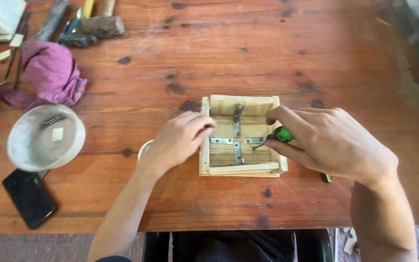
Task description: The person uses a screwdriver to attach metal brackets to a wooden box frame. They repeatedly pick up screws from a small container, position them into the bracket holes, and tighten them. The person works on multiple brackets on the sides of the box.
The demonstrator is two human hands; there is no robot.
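A small open box of pale wood (241, 101) lies on the brown wooden table (248, 53), just in front of me. Inside it are several flat metal brackets (237, 127) arranged in a cross. My left hand (175, 141) grips the box's left wall, fingers curled over its edge. My right hand (333, 141) holds a screwdriver with a green and black handle (282, 134). Its tip points into the box at the right-hand bracket (254, 140).
A white bowl (35, 150) with small bits stands at the left, a black phone (27, 197) lies before it. A purple cloth (52, 73) and several tools (93, 26) lie at the back left. A white round object (144, 147) peeks out under my left wrist.
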